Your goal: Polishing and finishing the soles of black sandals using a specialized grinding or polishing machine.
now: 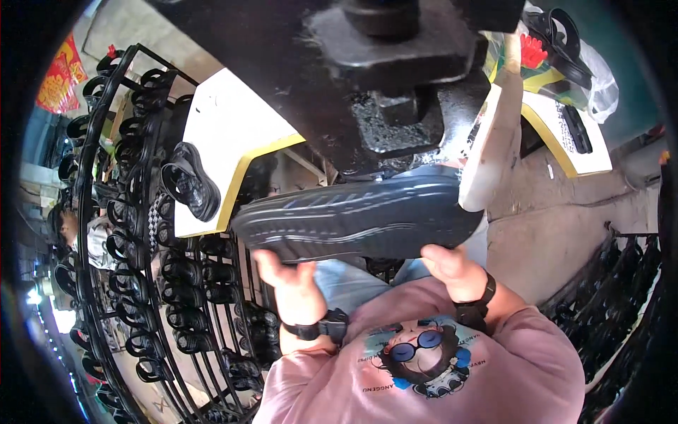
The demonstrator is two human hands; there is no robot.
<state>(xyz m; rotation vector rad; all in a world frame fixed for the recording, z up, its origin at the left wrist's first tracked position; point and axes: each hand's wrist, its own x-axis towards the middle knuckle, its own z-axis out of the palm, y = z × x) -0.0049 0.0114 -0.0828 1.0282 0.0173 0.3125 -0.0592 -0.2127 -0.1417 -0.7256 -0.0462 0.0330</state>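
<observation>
A black shoe lies lengthwise between my two hands, its ridged sidewall facing up toward me. My left hand grips it near its left end, thumb and fingers at the lower edge. My right hand grips the right end in the same way. Most fingers of both hands are hidden behind the shoe. Just above it hangs the dark metal machine head with a bolted block. A long cream-coloured piece slants down over the shoe's right end; whether they touch I cannot tell.
On the left, a white yellow-edged table bears a black sandal. Beyond it, black racks hold many black sandals. At right is another white table with a black strip and bagged sandals. A person's arm shows far left.
</observation>
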